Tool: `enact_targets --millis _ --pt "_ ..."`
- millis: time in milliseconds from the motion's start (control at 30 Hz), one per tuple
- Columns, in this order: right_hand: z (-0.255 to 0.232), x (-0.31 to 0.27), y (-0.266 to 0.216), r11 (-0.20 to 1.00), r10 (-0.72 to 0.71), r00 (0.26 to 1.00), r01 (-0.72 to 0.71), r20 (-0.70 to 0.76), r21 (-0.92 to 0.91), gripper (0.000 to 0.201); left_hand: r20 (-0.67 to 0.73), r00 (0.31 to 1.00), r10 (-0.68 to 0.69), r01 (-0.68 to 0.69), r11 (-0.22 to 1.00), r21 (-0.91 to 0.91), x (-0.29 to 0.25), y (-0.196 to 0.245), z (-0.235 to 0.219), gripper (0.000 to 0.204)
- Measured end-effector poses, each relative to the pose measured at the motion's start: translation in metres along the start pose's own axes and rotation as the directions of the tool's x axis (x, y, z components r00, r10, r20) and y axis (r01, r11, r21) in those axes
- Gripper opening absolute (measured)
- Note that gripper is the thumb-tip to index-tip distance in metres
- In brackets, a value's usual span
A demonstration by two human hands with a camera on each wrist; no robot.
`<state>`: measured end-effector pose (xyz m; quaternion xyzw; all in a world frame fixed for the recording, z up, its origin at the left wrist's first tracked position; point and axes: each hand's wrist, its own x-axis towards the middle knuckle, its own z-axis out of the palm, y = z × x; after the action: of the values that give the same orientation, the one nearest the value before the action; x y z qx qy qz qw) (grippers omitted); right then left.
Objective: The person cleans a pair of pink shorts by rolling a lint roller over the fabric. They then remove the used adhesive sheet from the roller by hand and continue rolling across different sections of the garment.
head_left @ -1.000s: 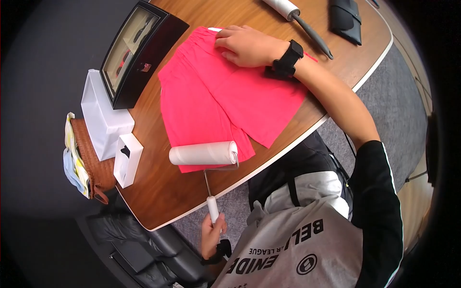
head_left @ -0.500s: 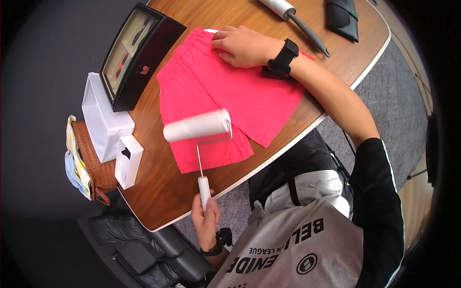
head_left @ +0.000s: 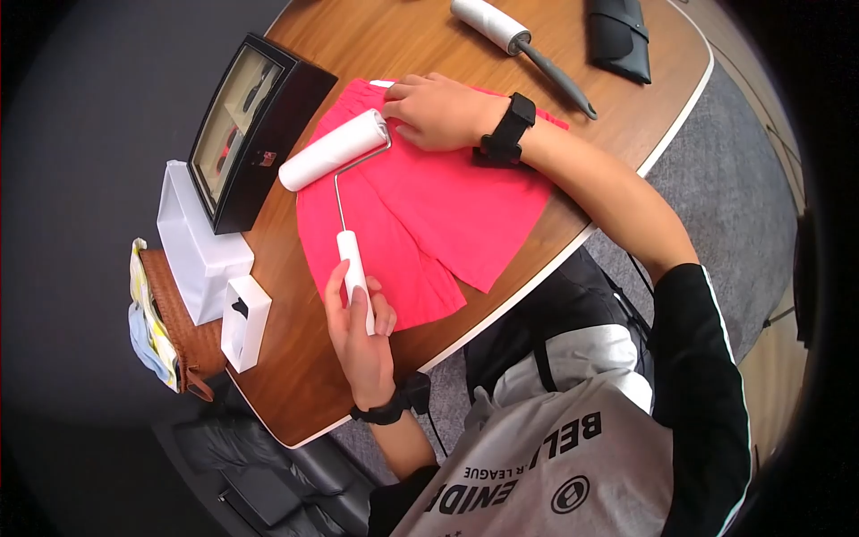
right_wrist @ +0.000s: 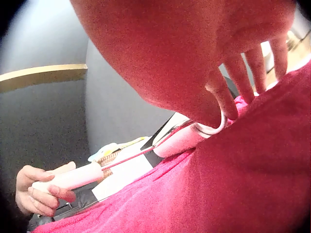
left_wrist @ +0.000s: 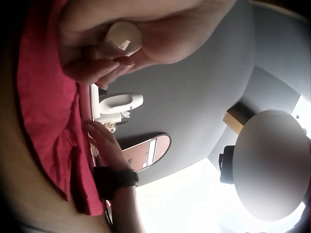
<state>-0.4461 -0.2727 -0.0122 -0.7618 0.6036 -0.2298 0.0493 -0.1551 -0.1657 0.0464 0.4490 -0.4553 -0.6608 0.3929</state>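
Observation:
Pink shorts (head_left: 425, 210) lie spread on the wooden table. My left hand (head_left: 365, 358) holds a white lint roller (head_left: 331, 152) by its handle, thumb along the top and fingers curled round it. The roller's head lies across the upper left part of the shorts, near the waistband, its wire frame pointing back to the hand. My right hand (head_left: 447, 114) rests on the shorts by the waistband, fingertips down on the cloth and right beside the roller's end. In the right wrist view, those fingers (right_wrist: 236, 75) reach down to the fabric, spread a little.
A second lint roller with a grey handle (head_left: 557, 80) and a black pouch (head_left: 619, 43) lie at the far right. Along the left stand a black glass-topped case (head_left: 259, 134), white boxes (head_left: 201, 259) and a brown woven bag (head_left: 192, 336) with cloth in it.
My left hand has moved the lint roller up along the shorts, from the lower hem to near the waistband. The right hand stays on the shorts; the view has shifted slightly.

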Motion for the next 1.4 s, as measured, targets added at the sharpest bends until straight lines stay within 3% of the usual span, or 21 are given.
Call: enact_targets --millis 233,433,733,1067,1167,1400 --pt "0.0 -0.001 0.0 1.0 0.003 1.0 -0.003 -0.012 0.013 0.03 0.036 0.999 0.036 -0.034 0.998 -0.049 0.016 -0.006 -0.002 0.017" --pt "0.0 -0.001 0.0 1.0 0.004 1.0 -0.004 -0.008 0.027 0.03 0.007 0.99 0.139 -0.139 0.981 0.137 0.002 -0.01 0.001 0.014" --pt "-0.002 -0.001 0.0 1.0 0.006 1.0 -0.006 0.028 0.009 0.031 -0.04 0.984 0.175 -0.155 0.942 0.297 -0.06 -0.018 -0.018 0.014" --pt "-0.006 0.0 -0.001 1.0 -0.002 0.998 0.002 0.055 -0.004 0.032 -0.046 0.979 0.198 -0.177 0.941 0.288 -0.111 -0.031 -0.031 0.013" --pt "-0.011 -0.001 -0.003 1.0 -0.014 0.997 0.014 0.073 0.004 0.033 -0.116 0.986 0.118 -0.095 0.977 0.19 -0.116 -0.036 -0.029 0.013" --pt "-0.012 -0.002 -0.004 1.0 0.009 0.997 -0.01 0.079 0.013 0.034 -0.048 0.989 0.138 -0.116 0.941 0.319 -0.106 -0.033 -0.031 0.013"
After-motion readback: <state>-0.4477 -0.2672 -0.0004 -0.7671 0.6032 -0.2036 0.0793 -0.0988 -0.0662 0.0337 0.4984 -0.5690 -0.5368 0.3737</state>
